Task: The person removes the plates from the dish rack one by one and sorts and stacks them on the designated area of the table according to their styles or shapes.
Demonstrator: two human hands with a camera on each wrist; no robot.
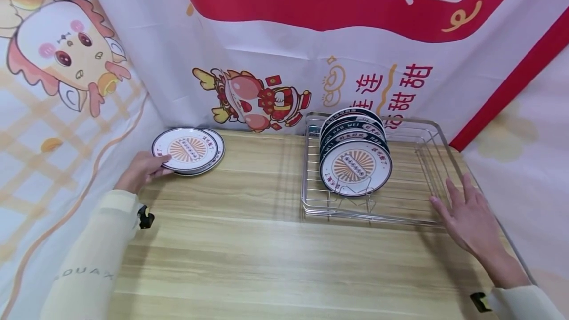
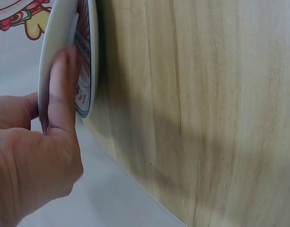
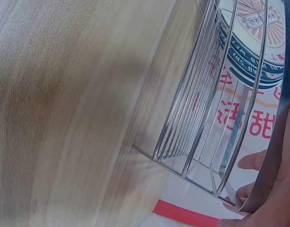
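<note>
White round dark-rimmed plate (image 1: 185, 149): my left hand (image 1: 144, 168) pinches its edge, seemingly to clear the matching plate (image 1: 220, 155) beneath; my right hand (image 1: 473, 221) spreads, gripping nothing, over the silver wire rack (image 1: 378, 217)

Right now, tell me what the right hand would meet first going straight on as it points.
Most likely the wire rack, at its right side: the right hand is spread there, though depth leaves contact unclear.
</note>
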